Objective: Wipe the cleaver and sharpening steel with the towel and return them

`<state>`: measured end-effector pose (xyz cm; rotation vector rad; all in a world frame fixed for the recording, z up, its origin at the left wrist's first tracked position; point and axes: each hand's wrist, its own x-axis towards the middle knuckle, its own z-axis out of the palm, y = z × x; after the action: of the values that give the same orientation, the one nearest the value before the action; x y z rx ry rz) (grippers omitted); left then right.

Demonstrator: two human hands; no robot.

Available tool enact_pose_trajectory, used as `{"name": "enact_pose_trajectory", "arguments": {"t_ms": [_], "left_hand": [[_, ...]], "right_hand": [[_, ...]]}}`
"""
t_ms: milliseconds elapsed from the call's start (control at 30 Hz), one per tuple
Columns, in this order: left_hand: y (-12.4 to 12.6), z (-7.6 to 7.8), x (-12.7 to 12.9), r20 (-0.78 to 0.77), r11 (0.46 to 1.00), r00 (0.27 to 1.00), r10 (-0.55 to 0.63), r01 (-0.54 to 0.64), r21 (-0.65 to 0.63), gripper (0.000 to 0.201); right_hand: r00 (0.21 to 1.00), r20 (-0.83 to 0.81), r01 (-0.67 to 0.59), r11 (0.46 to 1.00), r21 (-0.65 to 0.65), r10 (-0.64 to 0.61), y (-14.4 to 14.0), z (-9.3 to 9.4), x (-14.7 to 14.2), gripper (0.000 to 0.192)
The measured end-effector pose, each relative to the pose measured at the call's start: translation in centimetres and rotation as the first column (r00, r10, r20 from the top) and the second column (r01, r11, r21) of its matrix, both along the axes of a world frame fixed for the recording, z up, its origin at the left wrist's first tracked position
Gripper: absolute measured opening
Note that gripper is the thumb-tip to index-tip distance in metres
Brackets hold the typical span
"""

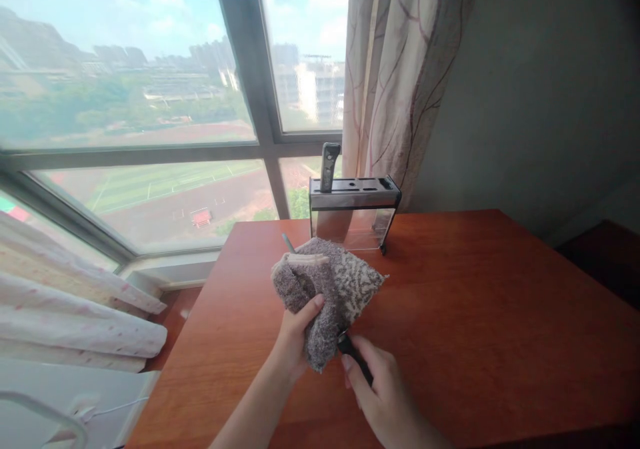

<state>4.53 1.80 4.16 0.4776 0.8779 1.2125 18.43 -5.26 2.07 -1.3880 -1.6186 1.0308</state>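
Note:
My left hand is closed around a fluffy grey towel with a patterned, lighter side, thumb on top. The towel is folded about the blade of a knife. Its black knife handle sits in the closed fingers of my right hand, at the towel's lower right. A thin grey tip sticks out of the towel's upper left; the rest of the blade is hidden, so its shape cannot be told. Both hands are above the wooden table.
A knife block with a metal top and clear sides stands at the table's far edge. One knife with a grey handle is upright in it. The reddish-brown table meets a window and curtain behind; another curtain hangs left.

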Motion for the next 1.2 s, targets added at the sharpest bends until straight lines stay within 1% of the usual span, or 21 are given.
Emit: {"name": "enact_pose_trajectory", "arguments": {"t_ms": [100, 200, 367, 467, 533, 600, 700, 800, 867, 933, 1067, 1200], "left_hand": [[-0.2, 0.0, 0.0, 0.043, 0.998, 0.998, -0.035, 0.037, -0.058, 0.042], [-0.3, -0.1, 0.0, 0.061, 0.992, 0.995, -0.073, 0.079, -0.099, 0.043], [-0.1, 0.1, -0.3, 0.046, 0.996, 0.998, -0.046, 0.050, -0.080, 0.047], [0.2, 0.4, -0.8, 0.054, 0.995, 0.998, -0.012, 0.018, -0.099, 0.048], [0.4, 0.5, -1.1, 0.041, 0.995, 0.999, 0.021, -0.017, -0.098, 0.046], [0.5, 0.5, -1.1, 0.010, 0.996, 0.999, 0.050, -0.049, -0.071, 0.042], [0.5, 0.5, -0.6, -0.055, 0.995, 0.994, 0.099, -0.099, -0.003, 0.043], [0.5, 0.8, -0.1, -0.102, 0.987, 0.982, 0.157, -0.153, 0.044, 0.044], [0.7, 0.9, -0.2, -0.094, 0.984, 0.980, 0.176, -0.171, 0.059, 0.045], [1.2, 1.1, -0.8, -0.075, 0.975, 0.973, 0.217, -0.213, 0.063, 0.045], [2.7, 1.5, -2.6, -0.077, 0.938, 0.935, 0.346, -0.343, 0.047, 0.042], [4.0, 1.9, -3.9, -0.036, 0.873, 0.876, 0.481, -0.475, 0.114, 0.038]], "right_hand": [[0.999, 0.021, 0.027, 1.000, 0.015, -0.027, 0.4, 0.7, 0.1, 0.025], [0.998, 0.036, 0.042, 0.999, 0.028, -0.043, 0.7, 1.2, 0.1, 0.024], [0.996, 0.028, 0.087, 0.993, 0.080, -0.089, 0.6, 1.2, 0.0, 0.023], [0.993, 0.036, 0.111, 0.985, 0.133, -0.117, 0.6, 1.0, 0.5, 0.022], [0.986, 0.096, 0.117, 0.975, 0.192, -0.137, 0.7, 0.9, 1.0, 0.022], [0.971, 0.186, 0.100, 0.961, 0.257, -0.151, 0.8, 0.8, 1.3, 0.025], [0.956, 0.276, 0.018, 0.956, 0.294, -0.103, 0.6, 0.5, 1.2, 0.025], [0.965, 0.254, -0.020, 0.958, 0.287, -0.056, 0.1, 0.0, 0.7, 0.024], [0.970, 0.237, -0.026, 0.952, 0.304, -0.050, -0.3, -0.4, 0.6, 0.024], [0.968, 0.245, -0.040, 0.939, 0.342, -0.048, -0.6, -0.8, 0.7, 0.027], [0.955, 0.294, -0.088, 0.919, 0.384, -0.031, -1.1, -1.5, 1.6, 0.028], [0.939, 0.344, -0.148, 0.927, 0.345, 0.022, -1.1, -1.4, 2.6, 0.029]]}}
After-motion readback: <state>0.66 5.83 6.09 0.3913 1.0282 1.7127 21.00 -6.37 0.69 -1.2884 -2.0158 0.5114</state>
